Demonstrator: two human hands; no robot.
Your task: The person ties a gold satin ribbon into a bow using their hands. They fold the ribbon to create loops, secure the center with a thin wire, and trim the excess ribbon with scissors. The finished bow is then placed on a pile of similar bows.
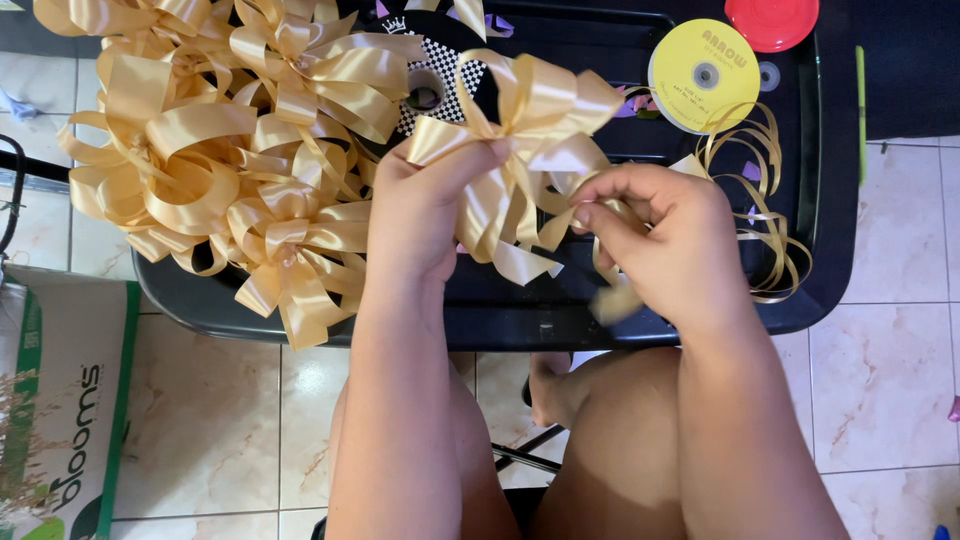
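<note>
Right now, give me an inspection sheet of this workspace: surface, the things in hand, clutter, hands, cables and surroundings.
Surface: black tray table, dark and glossy, over the person's knees.
Things in hand: gold ribbon bow, loops fanned out, tails hanging; thin gold ribbon at its centre.
Clutter: pile of finished gold bows on the left; yellow ribbon spool; loose thin ribbon curls; red round lid; checkered ribbon roll.
Hands: left hand has its grip on the bow's middle; right hand pinches the thin ribbon.
Cables: nothing seen.
Surroundings: pale tiled floor; white and green bag lower left.
</note>
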